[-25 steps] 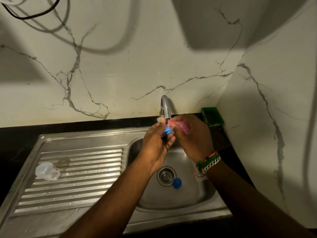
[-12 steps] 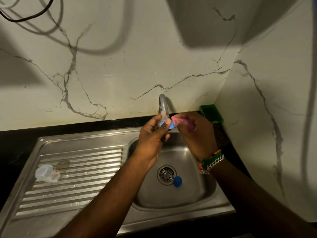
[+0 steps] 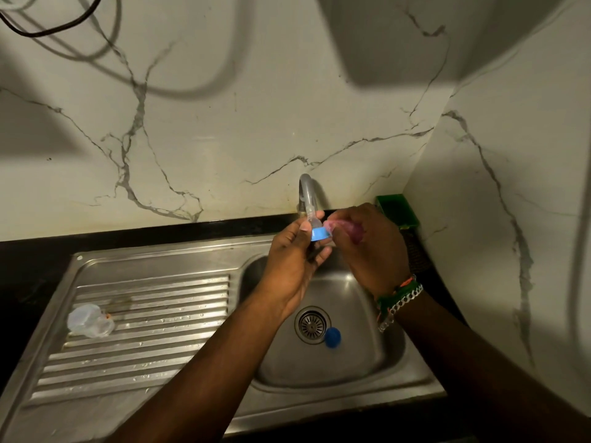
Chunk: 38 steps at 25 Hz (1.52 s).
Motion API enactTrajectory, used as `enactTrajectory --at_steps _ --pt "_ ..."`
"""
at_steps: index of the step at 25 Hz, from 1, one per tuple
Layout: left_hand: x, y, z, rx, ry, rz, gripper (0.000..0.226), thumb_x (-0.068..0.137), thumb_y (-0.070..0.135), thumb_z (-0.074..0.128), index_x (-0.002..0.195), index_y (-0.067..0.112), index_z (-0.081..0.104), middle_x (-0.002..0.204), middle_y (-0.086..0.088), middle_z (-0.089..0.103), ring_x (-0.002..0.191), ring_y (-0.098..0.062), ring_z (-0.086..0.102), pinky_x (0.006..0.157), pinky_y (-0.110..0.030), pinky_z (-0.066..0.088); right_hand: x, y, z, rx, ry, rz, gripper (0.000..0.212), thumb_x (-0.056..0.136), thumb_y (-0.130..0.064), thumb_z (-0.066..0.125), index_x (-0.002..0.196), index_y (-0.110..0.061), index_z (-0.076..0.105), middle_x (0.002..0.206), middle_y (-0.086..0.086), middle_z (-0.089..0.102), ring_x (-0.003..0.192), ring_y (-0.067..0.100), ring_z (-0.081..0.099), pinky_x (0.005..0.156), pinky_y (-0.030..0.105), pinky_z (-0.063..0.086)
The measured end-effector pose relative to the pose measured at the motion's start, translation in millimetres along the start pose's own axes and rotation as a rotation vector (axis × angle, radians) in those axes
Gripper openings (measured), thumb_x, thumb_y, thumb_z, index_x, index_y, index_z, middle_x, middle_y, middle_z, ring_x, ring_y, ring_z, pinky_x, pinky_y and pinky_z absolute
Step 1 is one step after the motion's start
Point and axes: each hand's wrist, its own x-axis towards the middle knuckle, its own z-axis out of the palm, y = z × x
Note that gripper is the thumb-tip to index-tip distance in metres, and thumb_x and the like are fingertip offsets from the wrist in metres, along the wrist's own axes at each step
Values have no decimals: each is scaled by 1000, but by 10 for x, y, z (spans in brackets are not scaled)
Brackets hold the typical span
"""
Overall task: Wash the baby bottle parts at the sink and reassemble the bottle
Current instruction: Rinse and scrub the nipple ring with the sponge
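While our left hand (image 3: 292, 263) pinches the blue collar (image 3: 319, 234) with its clear teat between thumb and fingers, we hold it just under the tap (image 3: 306, 195), above the sink bowl (image 3: 361, 362). Our right hand (image 3: 371, 247) is curled round a pink scrubber (image 3: 343, 227), whose tip touches the collar, so both hands meet over the bowl. We wear green, orange and chain bracelets (image 3: 399, 298) on the right wrist. We cannot tell whether water is running.

Down in the bowl, a blue cap (image 3: 333, 337) lies just beside the drain (image 3: 312, 324). On the ribbed drainboard (image 3: 144, 330) to the left, well apart from our hands, the clear bottle (image 3: 89, 321) lies on its side among water drops. A green soap dish (image 3: 397, 211) sits in the back corner on the black table (image 3: 38, 260), near our right hand. Behind stands a white marble wall (image 3: 208, 139) with grey veins, and a dark cable (image 3: 57, 27) hangs at the upper left.
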Motion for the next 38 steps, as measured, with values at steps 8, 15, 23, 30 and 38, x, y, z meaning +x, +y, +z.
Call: enactTrajectory --at_steps 8,15,23,30,38 --pt "-3 0 11 -90 27 -43 33 110 21 38 122 11 67 105 -14 70 89 -18 65 85 -31 56 34 -26 6 -10 -43 -32 21 94 -39 56 101 -25 70 99 -4 66 86 10 62 74 33 56" --pt "16 27 27 -110 9 9 40 95 25 64 124 -2 58 102 -17 66 89 -21 64 90 -35 54 -17 -7 60 35 -52 -25 17 96 -36 60 102 -22 67 98 -7 64 84 2 59 74 16 50" --pt "75 -29 52 -8 53 68 82 85 61 62 120 -13 58 97 -27 60 82 -31 59 85 -43 54 -65 -44 91 69 15 34 15 95 -38 66 103 -26 70 99 -9 68 90 1 64 78 29 57" --pt "123 -134 54 183 124 41 103 78 88 34 124 0 61 104 -20 75 94 -32 75 84 -43 62 -115 -160 43 -44 3 -190 12 92 -19 71 104 -18 72 101 0 68 91 6 59 78 16 46" --pt "119 -225 33 200 132 60 69 99 67 32 124 9 59 108 -23 70 87 -24 73 75 -36 60 -193 -101 39 -109 53 -178 15 91 -29 64 103 -21 72 100 -2 65 84 8 59 61 26 51"
